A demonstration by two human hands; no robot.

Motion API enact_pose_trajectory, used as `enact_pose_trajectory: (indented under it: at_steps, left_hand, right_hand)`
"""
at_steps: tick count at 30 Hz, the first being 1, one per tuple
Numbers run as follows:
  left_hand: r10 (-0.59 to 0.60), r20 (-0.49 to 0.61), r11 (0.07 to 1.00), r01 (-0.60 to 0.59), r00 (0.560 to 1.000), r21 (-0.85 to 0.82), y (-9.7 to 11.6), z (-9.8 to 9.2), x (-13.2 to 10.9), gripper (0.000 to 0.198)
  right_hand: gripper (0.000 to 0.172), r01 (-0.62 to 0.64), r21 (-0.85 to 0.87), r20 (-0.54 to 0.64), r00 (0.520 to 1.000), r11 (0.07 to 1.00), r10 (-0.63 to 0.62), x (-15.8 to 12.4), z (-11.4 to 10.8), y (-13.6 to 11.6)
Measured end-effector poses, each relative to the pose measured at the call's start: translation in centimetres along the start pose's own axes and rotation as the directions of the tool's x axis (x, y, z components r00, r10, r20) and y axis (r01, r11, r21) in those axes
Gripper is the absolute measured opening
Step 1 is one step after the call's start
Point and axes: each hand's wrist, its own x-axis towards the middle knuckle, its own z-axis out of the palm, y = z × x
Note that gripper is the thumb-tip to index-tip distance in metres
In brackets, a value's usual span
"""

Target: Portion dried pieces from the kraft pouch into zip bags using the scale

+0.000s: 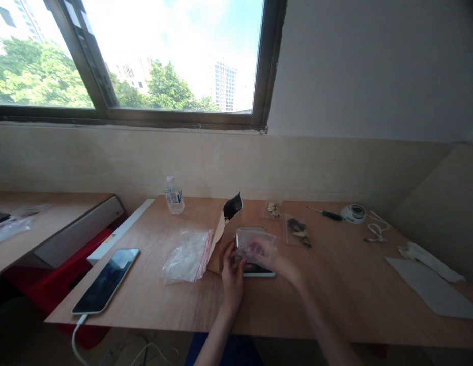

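At a wooden surface [335, 300], a person's left hand [232, 277] and blurred right hand [274, 260] both pinch a small clear bag [255, 242] just above a dark flat device [259, 270], beside an open paper bag [226, 231], apparently working at its mouth.

My right hand [265, 253] was a blur behind the clear zip bag [247, 240], its grip unreadable. The bag and my left hand [232, 278] hid most of the dark flat device [261, 272] underneath. The contents of the two small bags [297, 231] beyond were too small to tell.
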Motion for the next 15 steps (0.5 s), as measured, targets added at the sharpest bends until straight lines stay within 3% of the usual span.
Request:
enact_pose_trajectory:
  at_steps: [4, 8, 12, 15]
  left_hand:
    - [0.007, 0.001, 1.000, -0.007, 1.000, -0.018, 0.1, 0.0, -0.2, 0.047]
    - [-0.022, 0.014, 1.000, 0.022, 1.000, 0.012, -0.2, 0.0, -0.4, 0.043]
    - [-0.042, -0.002, 0.999, 0.042, 0.999, 0.032, -0.2, -0.1, -0.3, 0.038]
    - [-0.048, -0.028, 0.997, 0.049, 0.998, 0.052, -0.1, -0.1, -0.1, 0.035]
  right_hand:
    - [0.013, -0.040, 0.017, 0.118, 0.992, 0.999, 0.038, -0.3, -0.3, 0.5]
    - [0.013, -0.047, -0.013, 0.086, 0.995, 0.999, 0.048, -0.6, -1.9, -0.5]
    - [0.018, -0.136, -0.023, -0.025, 0.990, 0.990, 0.135, -0.7, -5.4, -2.2]
    - [0.020, -0.131, -0.023, -0.252, 0.960, 0.991, 0.121, 0.4, -7.8, -4.0]
